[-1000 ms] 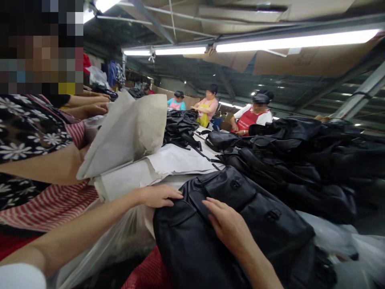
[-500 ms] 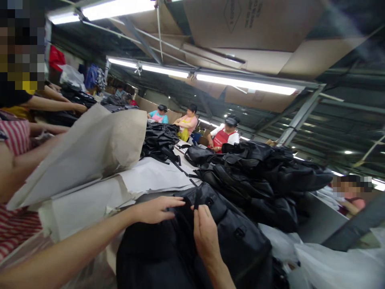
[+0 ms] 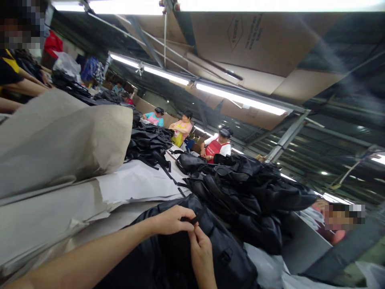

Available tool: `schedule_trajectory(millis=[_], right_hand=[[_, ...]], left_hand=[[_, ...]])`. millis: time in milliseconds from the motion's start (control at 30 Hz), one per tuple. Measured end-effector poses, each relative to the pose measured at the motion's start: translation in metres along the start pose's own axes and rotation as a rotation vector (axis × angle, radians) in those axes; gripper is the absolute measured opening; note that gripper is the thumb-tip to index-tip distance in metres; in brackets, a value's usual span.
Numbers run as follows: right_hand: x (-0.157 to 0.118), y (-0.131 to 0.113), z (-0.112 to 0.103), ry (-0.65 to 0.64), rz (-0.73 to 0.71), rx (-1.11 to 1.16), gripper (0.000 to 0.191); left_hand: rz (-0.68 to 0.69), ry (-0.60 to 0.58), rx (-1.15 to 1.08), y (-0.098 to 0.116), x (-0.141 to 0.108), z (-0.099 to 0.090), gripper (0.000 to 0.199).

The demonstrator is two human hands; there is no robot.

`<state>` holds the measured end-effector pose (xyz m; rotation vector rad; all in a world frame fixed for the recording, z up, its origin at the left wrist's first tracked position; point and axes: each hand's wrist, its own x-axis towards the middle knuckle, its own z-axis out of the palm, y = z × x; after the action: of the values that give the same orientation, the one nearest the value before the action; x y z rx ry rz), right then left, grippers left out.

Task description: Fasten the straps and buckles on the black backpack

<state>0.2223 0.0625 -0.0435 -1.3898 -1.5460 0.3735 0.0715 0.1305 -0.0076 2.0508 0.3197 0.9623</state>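
A black bag (image 3: 237, 257) with a glossy surface and a small buckle (image 3: 226, 255) lies in front of me. My left hand (image 3: 174, 220) is closed in a pinch at a short black strap (image 3: 199, 216) on the bag's upper part. Right beside it, with fingertips meeting those of the left, my right hand (image 3: 202, 247) is also closed on the strap. The exact grip between the fingertips is partly hidden.
Beyond the bag is a heap of black bags (image 3: 240, 188). White sheets (image 3: 135, 180) and a curled beige sheet (image 3: 99, 140) lie to the left. Clear plastic (image 3: 264, 261) is at the lower right. Several co-workers, one in a red apron (image 3: 214, 149), are around the tables.
My left hand has gone from outstretched fingers to a pinch on the strap, meeting my right hand. The view has shifted, and the co-worker's arms at left are farther off.
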Motion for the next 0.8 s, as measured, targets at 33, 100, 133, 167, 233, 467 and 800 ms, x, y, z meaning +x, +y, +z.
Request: schedule_trajectory(millis=[33, 100, 133, 167, 233, 467, 800], right_hand=[[0.003, 0.001, -0.005, -0.030, 0.006, -0.004, 0.045], [0.009, 0.005, -0.016, -0.058, 0.005, -0.049, 0.042], [0.013, 0.007, -0.022, -0.040, 0.014, -0.085, 0.039], [0.017, 0.010, -0.028, -0.002, 0.033, -0.119, 0.037], [0.025, 0.017, -0.035, 0.083, 0.104, -0.158, 0.035], [0.035, 0.029, -0.014, 0.129, 0.024, -0.324, 0.043], [0.044, 0.033, -0.027, 0.098, 0.407, 0.444, 0.053]], left_hand=[[-0.010, 0.019, -0.067, -0.003, 0.002, 0.003, 0.014], [-0.046, 0.080, -0.203, -0.009, 0.005, 0.009, 0.019], [-0.069, 0.116, -0.262, -0.013, 0.005, 0.011, 0.020], [-0.095, 0.151, -0.313, -0.018, 0.005, 0.012, 0.021], [-0.154, 0.201, -0.389, -0.028, 0.004, 0.011, 0.028], [-0.308, 0.182, -0.497, -0.047, -0.003, 0.003, 0.038], [-0.350, 0.110, -0.445, -0.046, -0.004, 0.016, 0.034]])
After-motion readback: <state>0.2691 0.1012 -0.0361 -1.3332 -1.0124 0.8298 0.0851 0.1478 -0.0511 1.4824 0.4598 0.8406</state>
